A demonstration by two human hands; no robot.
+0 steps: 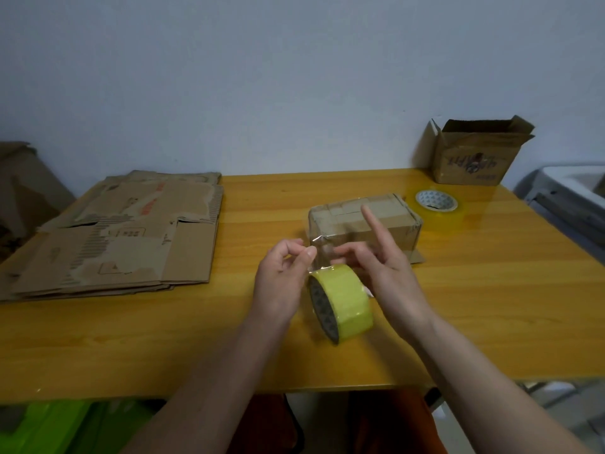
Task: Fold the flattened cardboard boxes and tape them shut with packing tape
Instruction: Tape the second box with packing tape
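Observation:
A small folded cardboard box (386, 221) stands in the middle of the wooden table (491, 306), its top covered with clear tape. In front of it hangs a yellow tape roll (347, 304) with a clear strip (322, 253) pulled upward from it. My left hand (281, 276) pinches the strip's left edge between thumb and fingers. My right hand (383, 267) pinches the strip's right edge with its lower fingers, and its index finger points straight up. A stack of flattened cardboard boxes (131, 237) lies on the table's left side.
A second tape roll (436, 201) lies flat behind the folded box on the right. An open cardboard box (474, 152) stands at the table's back right corner against the wall. Green objects (65, 427) lie below the table's front edge.

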